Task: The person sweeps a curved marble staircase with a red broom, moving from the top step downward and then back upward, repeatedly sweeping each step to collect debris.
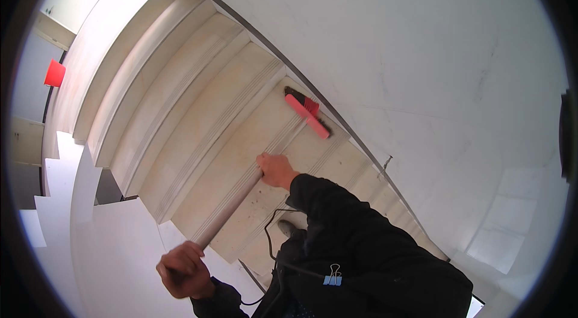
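Observation:
A broom with a pale, greyish handle (232,209) slants across the stairs in front of me. My left hand (185,270) is wrapped around the handle's upper end. Farther down the shaft, my right hand (276,170) grips it. The pink broom head (308,116) has dark bristles and rests on a stair tread (266,124), close to the wall on the right. Specks of dirt (266,203) dot the tread nearer my feet. One of my shoes (286,227) shows below my right sleeve.
Beige stone steps (180,79) with grooved edges run along a white marbled wall (406,47) with a dark trim strip. A nail-like piece of metal (387,162) sticks out there. A red bucket (55,73) stands at far left. A black cable (267,232) hangs by my body.

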{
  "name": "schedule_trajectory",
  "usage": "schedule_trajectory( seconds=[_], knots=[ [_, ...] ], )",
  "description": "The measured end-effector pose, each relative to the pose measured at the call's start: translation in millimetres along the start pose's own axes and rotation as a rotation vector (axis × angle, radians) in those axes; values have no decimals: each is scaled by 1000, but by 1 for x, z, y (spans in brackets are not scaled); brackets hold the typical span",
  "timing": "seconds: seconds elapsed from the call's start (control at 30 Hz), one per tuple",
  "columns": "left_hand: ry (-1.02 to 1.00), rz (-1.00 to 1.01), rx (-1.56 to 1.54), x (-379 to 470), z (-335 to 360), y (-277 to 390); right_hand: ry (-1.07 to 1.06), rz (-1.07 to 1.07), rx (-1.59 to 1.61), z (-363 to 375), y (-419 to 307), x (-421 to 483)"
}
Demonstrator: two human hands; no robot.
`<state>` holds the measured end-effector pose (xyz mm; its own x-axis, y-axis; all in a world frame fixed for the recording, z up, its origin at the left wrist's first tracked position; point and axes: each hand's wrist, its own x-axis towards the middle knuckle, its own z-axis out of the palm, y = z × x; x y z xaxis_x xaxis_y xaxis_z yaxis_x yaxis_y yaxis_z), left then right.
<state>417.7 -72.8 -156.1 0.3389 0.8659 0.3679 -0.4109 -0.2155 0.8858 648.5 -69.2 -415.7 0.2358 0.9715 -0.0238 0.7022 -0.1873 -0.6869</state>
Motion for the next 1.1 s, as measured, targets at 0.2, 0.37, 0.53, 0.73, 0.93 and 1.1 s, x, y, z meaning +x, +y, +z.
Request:
schedule_trajectory(
  seconds=[0.2, 0.37, 0.53, 0.73, 0.93, 1.1],
  knots=[
    [275, 53, 118, -3, -8, 70, -252, -179, 80, 6, -61, -21],
    [342, 305, -106, 7, -8, 105, -198, -205, 103, -23, -91, -27],
    [-29, 261, 59, -2, -4, 51, 151, -52, 19, -26, -66, -13],
    [234, 124, 12, -41, -11, 23, 163, -60, -87, 24, -63, -25],
    [465, -10, 611, -79, -41, 120, -269, -225, 368, 95, -154, -62],
    [330, 220, 607, -106, -43, 154, -445, -427, 488, 111, -221, -82]
  ],
)
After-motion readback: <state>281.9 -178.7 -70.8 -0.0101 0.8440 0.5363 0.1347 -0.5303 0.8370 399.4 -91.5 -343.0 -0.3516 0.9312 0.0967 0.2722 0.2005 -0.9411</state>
